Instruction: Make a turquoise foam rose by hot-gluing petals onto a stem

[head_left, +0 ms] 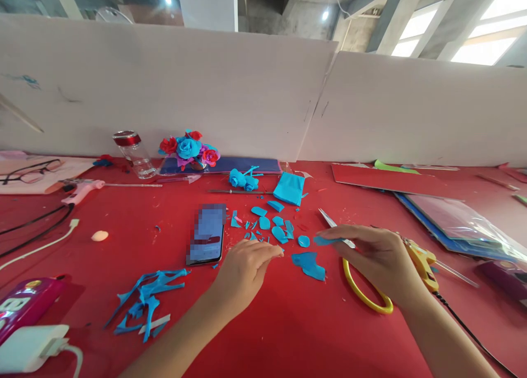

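Observation:
My right hand (379, 260) pinches a small piece of blue crepe paper (328, 240) between thumb and fingers. Beneath that hand are the scissors (366, 293), with a yellow handle loop and silver blades partly covered by my fingers. My left hand (247, 268) is closed, its fingertips bunched and pointing right; whatever they may hold is hidden. Between the hands lies a larger irregular blue scrap (309, 265). Just beyond, several blue petal-shaped cutouts (280, 234) are scattered among tiny bits.
A phone (208, 235) and blue offcuts (150, 301) lie left. Behind are a folded blue paper (289, 188), blue paper roses (244, 179), a paper bouquet (190, 149) and a glass bottle (138, 155). A yellow glue gun (424, 262) is at right, a pink one (84, 191) at left.

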### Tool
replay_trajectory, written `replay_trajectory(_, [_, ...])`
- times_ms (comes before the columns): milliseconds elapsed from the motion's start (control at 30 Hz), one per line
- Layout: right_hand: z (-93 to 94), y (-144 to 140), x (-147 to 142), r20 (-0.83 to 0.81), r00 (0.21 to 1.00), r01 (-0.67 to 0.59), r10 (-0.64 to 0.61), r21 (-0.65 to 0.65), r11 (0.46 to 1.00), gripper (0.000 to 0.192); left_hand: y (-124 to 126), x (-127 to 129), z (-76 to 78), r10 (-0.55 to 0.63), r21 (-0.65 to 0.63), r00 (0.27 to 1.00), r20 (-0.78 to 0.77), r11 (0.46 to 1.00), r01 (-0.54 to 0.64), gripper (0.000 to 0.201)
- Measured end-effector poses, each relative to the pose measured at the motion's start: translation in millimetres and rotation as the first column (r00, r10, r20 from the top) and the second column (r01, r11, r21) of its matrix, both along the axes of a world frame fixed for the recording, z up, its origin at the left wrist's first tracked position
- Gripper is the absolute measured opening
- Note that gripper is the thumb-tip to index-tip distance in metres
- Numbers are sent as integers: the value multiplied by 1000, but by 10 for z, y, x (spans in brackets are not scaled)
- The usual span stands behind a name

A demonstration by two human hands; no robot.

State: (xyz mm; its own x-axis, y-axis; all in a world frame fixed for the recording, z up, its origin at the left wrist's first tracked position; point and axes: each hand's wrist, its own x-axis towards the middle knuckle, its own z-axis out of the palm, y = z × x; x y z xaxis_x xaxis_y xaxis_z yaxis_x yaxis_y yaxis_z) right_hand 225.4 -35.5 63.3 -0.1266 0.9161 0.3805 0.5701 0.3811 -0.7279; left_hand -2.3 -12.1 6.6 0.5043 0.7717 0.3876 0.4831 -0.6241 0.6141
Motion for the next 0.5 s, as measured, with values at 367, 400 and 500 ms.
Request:
replay_trajectory(367, [-32,39,21,322,876,-393,360,43,918,31,16,-11,14,-37,-16,999,-25,999,36,28])
replay_trajectory(400, [-31,40,13,337,865,-408,371,45,912,32,16,-12,14,-38,-19,999,-22,999,38,28])
replay_trajectory(500, [-37,33,1,373,852,-410,368,37,911,33,17,-10,15,-33,-28,999,-26,999,32,28])
